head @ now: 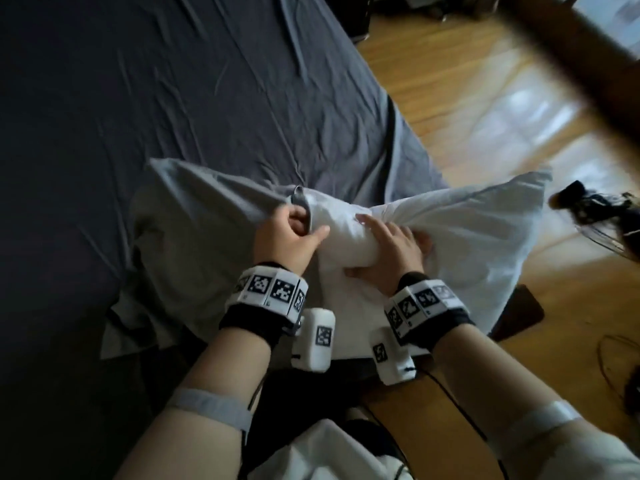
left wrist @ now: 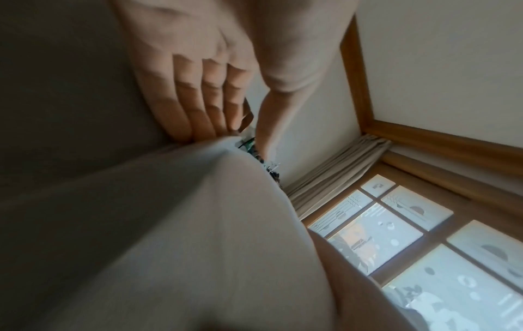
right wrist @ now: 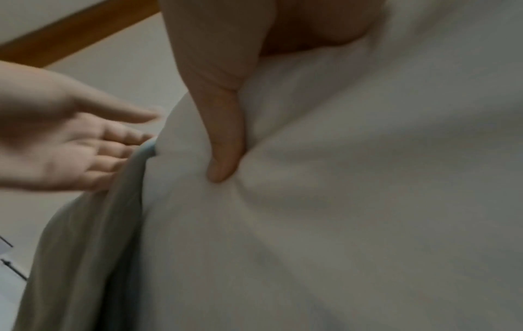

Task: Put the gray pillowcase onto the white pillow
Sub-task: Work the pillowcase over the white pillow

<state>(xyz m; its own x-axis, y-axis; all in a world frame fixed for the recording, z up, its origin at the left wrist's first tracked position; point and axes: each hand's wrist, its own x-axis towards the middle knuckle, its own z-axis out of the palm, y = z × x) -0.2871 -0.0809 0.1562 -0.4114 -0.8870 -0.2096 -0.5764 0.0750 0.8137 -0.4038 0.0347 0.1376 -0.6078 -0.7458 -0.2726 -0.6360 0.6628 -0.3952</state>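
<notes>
While the left hand pinches the pillowcase hem, the right hand squeezes the half-sheathed pillow.

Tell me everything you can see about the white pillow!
The white pillow is soft, puffy and wrinkled, like cotton cloth. It lies across the edge of the bed, with one pointed corner sticking out over the wooden floor. Its other end is tucked inside the gray pillowcase, so that part is hidden. The right hand squeezes its middle, bunching the fabric. The left hand holds the pillowcase's opening right beside it.
</notes>
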